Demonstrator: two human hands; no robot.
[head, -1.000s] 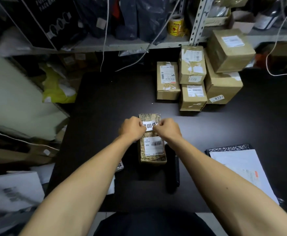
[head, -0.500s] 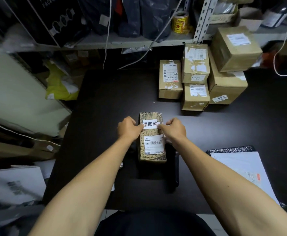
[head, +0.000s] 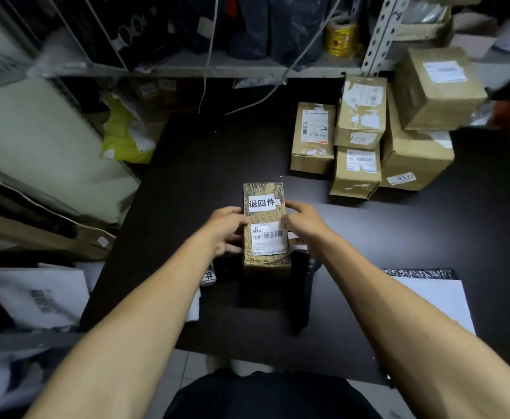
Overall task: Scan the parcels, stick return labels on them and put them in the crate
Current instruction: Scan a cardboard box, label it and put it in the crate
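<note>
A narrow brown patterned parcel lies lengthwise in the middle of the black table. A white return label with black characters is stuck on its far end, and a barcode label sits nearer me. My left hand grips the parcel's left side with curled fingers. My right hand holds its right side, fingers curled over the top edge. A black handheld scanner lies on the table just right of the parcel, partly under my right forearm. No crate is in view.
Several taped cardboard parcels are stacked at the table's far right. A white mailer on a black bag lies at the near right. A roll of labels sits left of the parcel. Shelving, cables and bags crowd the back and left.
Both hands have come off the return label, which now lies flat on the parcel. They have slid back toward me and taken hold of the parcel's two sides.
</note>
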